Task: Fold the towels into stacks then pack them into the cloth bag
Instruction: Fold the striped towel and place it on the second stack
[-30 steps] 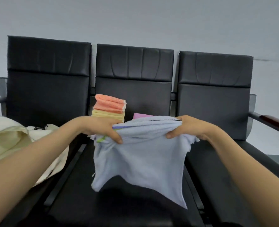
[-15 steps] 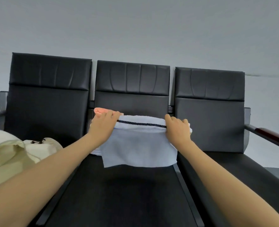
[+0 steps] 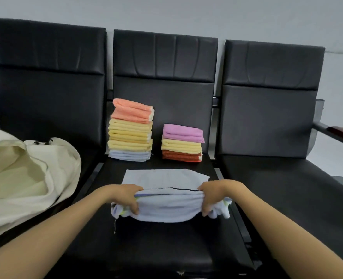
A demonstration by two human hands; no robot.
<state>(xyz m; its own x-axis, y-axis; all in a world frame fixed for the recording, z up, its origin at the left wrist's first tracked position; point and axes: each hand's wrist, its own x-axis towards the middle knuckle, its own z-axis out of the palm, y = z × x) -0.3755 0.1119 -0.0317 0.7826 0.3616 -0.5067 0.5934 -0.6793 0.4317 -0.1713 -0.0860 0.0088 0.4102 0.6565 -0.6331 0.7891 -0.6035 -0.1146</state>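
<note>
A light blue towel (image 3: pixel 166 206) lies half folded on the middle seat, its far part flat and its near part bunched between my hands. My left hand (image 3: pixel 124 196) grips its left end and my right hand (image 3: pixel 215 195) grips its right end. Behind it stand two stacks of folded towels against the backrest: a taller stack (image 3: pixel 130 130) topped with orange, and a shorter stack (image 3: pixel 182 142) topped with purple. The cream cloth bag (image 3: pixel 23 178) lies open on the left seat.
Three black padded seats (image 3: pixel 166 244) stand joined in a row against a grey wall. A dark armrest (image 3: pixel 335 131) sticks out at the right. The right seat (image 3: pixel 287 182) holds nothing.
My hands have brought the blue towel down from the air onto the middle seat and pulled its held edge toward me. The two stacks behind it are now uncovered.
</note>
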